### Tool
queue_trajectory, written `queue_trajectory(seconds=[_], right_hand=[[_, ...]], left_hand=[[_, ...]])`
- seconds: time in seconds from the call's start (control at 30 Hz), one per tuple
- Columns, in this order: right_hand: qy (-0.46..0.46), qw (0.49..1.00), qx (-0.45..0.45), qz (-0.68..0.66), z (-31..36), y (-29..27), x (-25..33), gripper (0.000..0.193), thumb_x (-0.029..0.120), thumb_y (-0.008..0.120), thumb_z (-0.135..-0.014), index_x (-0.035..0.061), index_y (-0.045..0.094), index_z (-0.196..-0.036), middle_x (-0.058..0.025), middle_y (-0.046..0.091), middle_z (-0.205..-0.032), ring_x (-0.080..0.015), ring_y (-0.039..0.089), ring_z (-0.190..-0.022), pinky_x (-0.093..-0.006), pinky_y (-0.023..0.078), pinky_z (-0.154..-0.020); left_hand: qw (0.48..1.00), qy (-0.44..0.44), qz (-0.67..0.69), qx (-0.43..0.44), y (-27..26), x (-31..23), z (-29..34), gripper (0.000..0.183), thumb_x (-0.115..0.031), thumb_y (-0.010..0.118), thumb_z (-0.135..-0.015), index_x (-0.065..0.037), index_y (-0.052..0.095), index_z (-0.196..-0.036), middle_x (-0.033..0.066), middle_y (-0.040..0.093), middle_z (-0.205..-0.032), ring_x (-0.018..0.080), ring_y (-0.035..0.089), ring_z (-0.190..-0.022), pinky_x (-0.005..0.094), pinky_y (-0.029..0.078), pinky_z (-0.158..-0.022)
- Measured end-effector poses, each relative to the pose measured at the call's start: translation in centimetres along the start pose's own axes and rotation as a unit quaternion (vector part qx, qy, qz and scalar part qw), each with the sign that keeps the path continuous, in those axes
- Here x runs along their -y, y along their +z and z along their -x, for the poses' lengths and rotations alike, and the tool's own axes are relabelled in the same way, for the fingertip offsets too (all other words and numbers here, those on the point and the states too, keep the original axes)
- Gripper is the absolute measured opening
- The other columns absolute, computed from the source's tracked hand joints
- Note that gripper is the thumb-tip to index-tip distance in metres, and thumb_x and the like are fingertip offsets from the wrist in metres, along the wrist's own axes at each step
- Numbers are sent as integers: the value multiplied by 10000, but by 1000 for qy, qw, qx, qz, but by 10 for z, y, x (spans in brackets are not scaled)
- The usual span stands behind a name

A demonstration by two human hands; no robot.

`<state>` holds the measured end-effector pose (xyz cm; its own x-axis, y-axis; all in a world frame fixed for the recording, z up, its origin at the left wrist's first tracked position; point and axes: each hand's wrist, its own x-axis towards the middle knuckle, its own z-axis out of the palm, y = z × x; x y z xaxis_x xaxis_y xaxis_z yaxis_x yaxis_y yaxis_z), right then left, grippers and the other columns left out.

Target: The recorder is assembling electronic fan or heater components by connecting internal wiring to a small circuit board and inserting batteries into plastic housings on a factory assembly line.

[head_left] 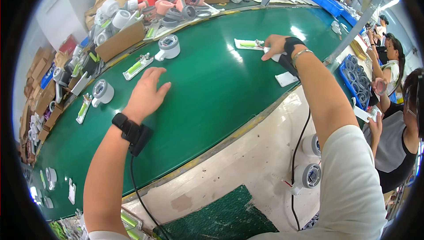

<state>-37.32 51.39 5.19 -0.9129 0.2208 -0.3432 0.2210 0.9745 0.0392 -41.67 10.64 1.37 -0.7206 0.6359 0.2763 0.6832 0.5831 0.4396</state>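
My left hand [148, 92] is over the green belt, fingers and thumb apart, with nothing in it. Just beyond it lies a white handle half with a green battery [138, 66] and wires. Past that sits a grey-white fan head [168, 47] with a short neck. Farther right, my right hand [277, 47] is closed with its fingers bent down around a white plastic part [274, 57], mostly hidden under the palm. Beside its fingertips lies another white handle half with a green battery [248, 44]. A white flat cover [286, 79] rests below my right wrist.
Another fan head [103, 92] and battery handle [83, 109] lie left on the belt. Two fan heads [308, 176] stand on the pale bench by a black cable. Piled parts and a cardboard box [120, 41] line the far side. A co-worker [391, 138] sits at right near a blue crate [354, 81].
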Motion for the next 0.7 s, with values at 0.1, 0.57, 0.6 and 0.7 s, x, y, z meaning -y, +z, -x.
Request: queue_trajectory(seconds=[0.1,0.57,0.6,0.7], right_hand=[[-77,996,4,-40,-7,-1,14,582,362,763,-565,105,615,-1065,-145,576,-1074,-299,555,-949,-370,438,-809],[-449,871,-193,51,43,17,141,384,256,735,-636,135,633,-986,-95,491,-1119,-274,435,-1067,-364,408,-866],[-437,875,-207,-19,44,18,142,351,249,723,-653,122,632,-968,-96,509,-1062,-267,455,-1025,-360,416,-847],[-350,918,-179,-45,60,17,166,243,234,693,-689,97,639,-883,-90,531,-960,-258,469,-959,-366,416,-822]], left_hand=[[998,16,58,33,5,-22,2,343,-131,592,-802,-4,498,-1106,141,511,-1089,241,569,-865,338,471,-768],[989,79,-50,117,15,-20,26,383,-234,614,-786,-13,541,-1090,157,520,-1130,319,479,-1053,369,410,-892],[992,66,-42,98,18,-24,28,325,-218,613,-785,-16,573,-1037,138,537,-1078,310,497,-1006,371,423,-865],[995,38,-24,93,19,-30,33,253,-182,590,-795,-23,593,-993,126,547,-1018,306,509,-952,374,436,-826]])
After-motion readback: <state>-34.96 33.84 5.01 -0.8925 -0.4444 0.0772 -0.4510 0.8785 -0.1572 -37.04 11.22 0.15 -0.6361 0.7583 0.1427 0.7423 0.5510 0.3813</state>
